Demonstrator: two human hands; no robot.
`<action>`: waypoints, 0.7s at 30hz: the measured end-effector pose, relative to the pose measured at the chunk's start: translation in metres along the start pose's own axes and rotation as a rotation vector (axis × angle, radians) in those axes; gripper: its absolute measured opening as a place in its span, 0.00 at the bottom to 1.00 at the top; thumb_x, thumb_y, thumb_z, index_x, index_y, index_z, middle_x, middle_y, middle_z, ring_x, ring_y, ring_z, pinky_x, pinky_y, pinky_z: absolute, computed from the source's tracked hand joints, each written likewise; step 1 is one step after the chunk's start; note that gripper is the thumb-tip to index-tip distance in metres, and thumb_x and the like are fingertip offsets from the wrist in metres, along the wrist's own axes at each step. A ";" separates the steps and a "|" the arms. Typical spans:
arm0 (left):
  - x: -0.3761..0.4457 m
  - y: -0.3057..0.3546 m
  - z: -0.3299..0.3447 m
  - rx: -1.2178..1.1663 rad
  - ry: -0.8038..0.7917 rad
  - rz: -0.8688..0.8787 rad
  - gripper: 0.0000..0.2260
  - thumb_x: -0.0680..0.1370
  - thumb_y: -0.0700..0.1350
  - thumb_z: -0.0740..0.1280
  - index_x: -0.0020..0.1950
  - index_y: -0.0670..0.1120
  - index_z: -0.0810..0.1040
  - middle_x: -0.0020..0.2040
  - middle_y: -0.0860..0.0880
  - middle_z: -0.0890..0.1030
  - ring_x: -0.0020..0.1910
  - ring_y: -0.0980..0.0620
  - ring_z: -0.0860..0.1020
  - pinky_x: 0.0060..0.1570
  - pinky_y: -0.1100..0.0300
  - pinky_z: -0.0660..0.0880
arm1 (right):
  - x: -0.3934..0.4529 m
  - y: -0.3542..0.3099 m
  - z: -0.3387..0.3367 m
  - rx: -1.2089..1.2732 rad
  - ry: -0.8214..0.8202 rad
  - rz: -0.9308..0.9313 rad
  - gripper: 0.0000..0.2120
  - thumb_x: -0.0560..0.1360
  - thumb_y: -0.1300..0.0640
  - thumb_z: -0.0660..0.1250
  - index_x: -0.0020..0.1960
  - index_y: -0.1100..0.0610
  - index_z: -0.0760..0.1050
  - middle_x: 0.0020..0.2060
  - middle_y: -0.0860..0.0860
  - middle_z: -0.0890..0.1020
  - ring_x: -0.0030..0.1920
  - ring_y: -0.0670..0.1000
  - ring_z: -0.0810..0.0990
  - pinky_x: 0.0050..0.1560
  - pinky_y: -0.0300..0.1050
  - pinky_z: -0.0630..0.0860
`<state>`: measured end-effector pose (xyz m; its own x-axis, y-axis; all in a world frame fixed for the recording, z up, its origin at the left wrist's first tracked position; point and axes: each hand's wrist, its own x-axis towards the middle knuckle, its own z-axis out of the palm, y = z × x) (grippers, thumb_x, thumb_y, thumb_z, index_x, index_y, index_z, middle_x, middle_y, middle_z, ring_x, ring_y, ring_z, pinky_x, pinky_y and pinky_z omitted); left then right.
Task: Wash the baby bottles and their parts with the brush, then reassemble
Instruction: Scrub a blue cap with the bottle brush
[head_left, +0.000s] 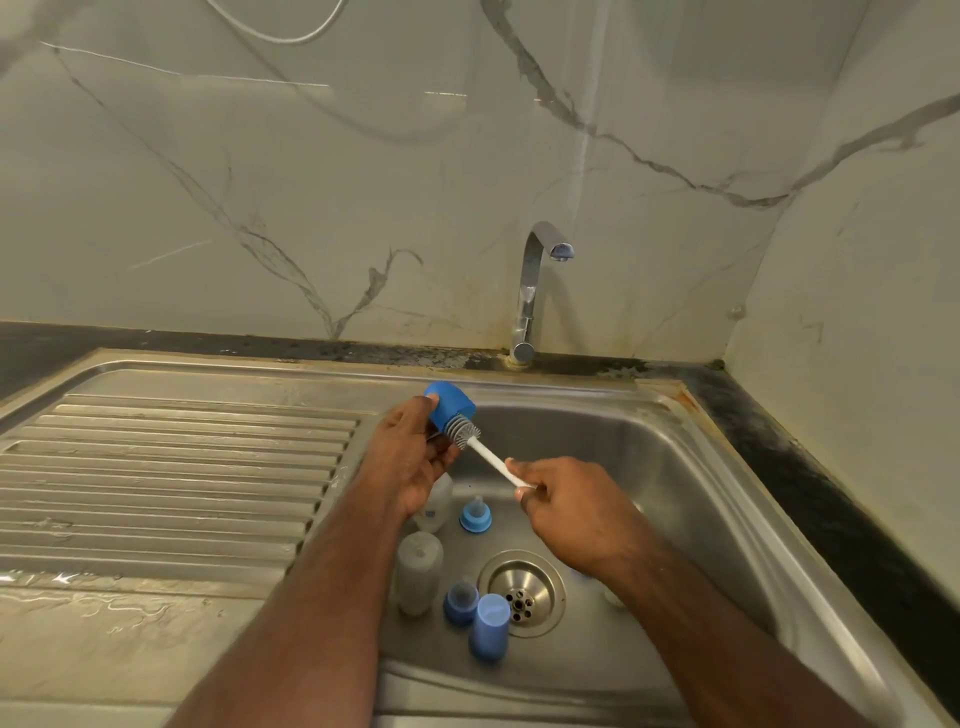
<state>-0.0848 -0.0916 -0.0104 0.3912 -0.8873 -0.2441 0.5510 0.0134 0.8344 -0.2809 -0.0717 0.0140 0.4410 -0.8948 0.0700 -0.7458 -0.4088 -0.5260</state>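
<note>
My left hand (410, 457) grips a blue bottle cap (451, 405) above the sink's left edge. My right hand (566, 506) pinches the white handle of the bottle brush (485, 454), whose grey bristle head sits partly inside the cap's opening. Down in the steel sink (675, 467) lie two clear bottles (418, 577), one partly hidden under my left hand. A blue collar with a teat (475, 515) stands near them. Another blue collar (460, 601) and a second blue cap (489, 626) rest by the drain (522, 592).
The ribbed steel draining board (171, 467) stretches to the left. A chrome tap (535, 291) rises behind the basin, with no water running. Marble walls close the back and right. A small pale object (613, 597) lies half hidden under my right forearm.
</note>
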 end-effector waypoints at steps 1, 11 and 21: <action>0.000 0.001 0.000 -0.013 -0.004 0.001 0.12 0.82 0.47 0.67 0.64 0.44 0.75 0.61 0.36 0.81 0.50 0.44 0.83 0.51 0.50 0.81 | 0.000 0.000 -0.001 0.101 -0.033 0.008 0.18 0.82 0.53 0.62 0.71 0.42 0.73 0.40 0.44 0.81 0.30 0.43 0.76 0.33 0.39 0.75; -0.001 -0.004 0.003 -0.010 -0.059 0.026 0.11 0.82 0.46 0.67 0.64 0.43 0.76 0.59 0.36 0.82 0.52 0.43 0.85 0.45 0.53 0.82 | 0.000 -0.007 0.005 -0.036 0.080 0.011 0.20 0.84 0.52 0.58 0.75 0.44 0.68 0.50 0.48 0.82 0.36 0.43 0.75 0.36 0.35 0.69; 0.000 -0.002 0.002 -0.065 -0.068 0.023 0.12 0.83 0.46 0.65 0.64 0.42 0.75 0.59 0.35 0.83 0.48 0.44 0.86 0.47 0.52 0.84 | -0.001 -0.004 0.007 -0.139 0.174 -0.062 0.23 0.84 0.52 0.57 0.78 0.40 0.61 0.49 0.46 0.77 0.44 0.47 0.76 0.43 0.41 0.72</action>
<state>-0.0877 -0.0930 -0.0112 0.3544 -0.9157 -0.1893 0.5901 0.0620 0.8049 -0.2750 -0.0680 0.0098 0.4045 -0.8798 0.2497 -0.7867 -0.4739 -0.3956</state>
